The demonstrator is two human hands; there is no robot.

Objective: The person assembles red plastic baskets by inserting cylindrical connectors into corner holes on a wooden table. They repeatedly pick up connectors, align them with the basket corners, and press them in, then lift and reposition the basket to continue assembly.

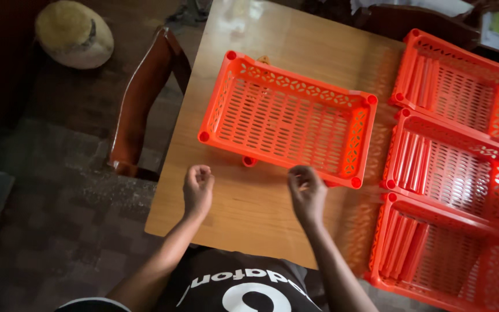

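An orange slotted plastic basket (287,118) lies on the wooden table (249,202), slightly tilted, with a small orange foot (249,161) showing under its near edge. My left hand (197,188) hovers just below the basket's near left edge, fingers curled in, holding nothing I can see. My right hand (307,190) is close to the basket's near right corner, fingers bent, and I cannot tell whether it touches the rim.
Three more orange baskets (460,86) (454,167) (446,254) sit in a column along the table's right side, with orange rods inside them. A brown wooden chair (145,98) stands at the table's left edge. A round straw hat (73,33) lies on the dark floor.
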